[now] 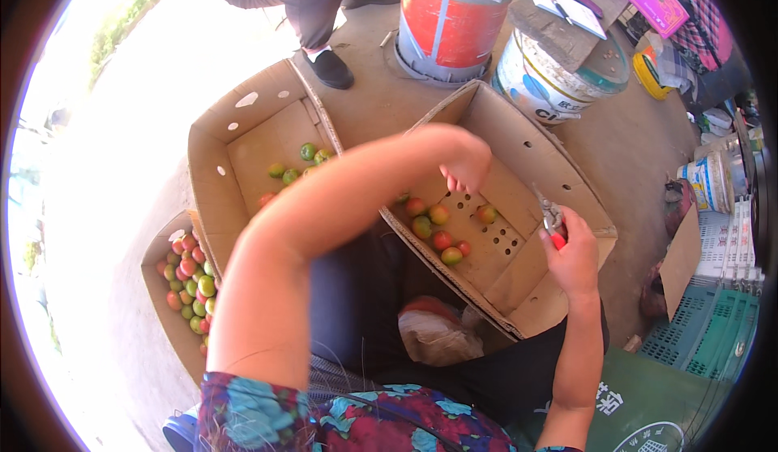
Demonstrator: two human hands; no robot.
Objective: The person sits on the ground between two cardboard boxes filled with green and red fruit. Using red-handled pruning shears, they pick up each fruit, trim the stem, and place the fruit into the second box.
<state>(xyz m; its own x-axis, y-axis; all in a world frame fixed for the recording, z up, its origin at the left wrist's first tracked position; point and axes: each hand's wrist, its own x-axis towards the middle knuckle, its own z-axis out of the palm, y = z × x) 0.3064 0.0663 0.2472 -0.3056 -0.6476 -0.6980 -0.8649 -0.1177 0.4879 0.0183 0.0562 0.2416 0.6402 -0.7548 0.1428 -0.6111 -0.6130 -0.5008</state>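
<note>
My left hand [467, 159] reaches across above the right-hand cardboard box [526, 269], back of the hand up and fingers curled under. Whether anything is inside those fingers is hidden. Several red-green tomatoes [442, 240] lie on the box's holed bottom, with a single one [486, 213] apart from the group. In my right hand [571, 251], over the box's right side, are red-handled pruning shears [554, 227], blades pointing up and away. Partly behind my left forearm stands a second cardboard box [267, 126] with several greener tomatoes [290, 176] in it.
A third box [164, 294] at left holds many tomatoes [193, 275]. Beyond the boxes are a red-and-grey bucket [447, 23], a white bucket [541, 81] bearing a board [550, 32], and a person's shoe [328, 68]. Green plastic crates [699, 330] stand at right.
</note>
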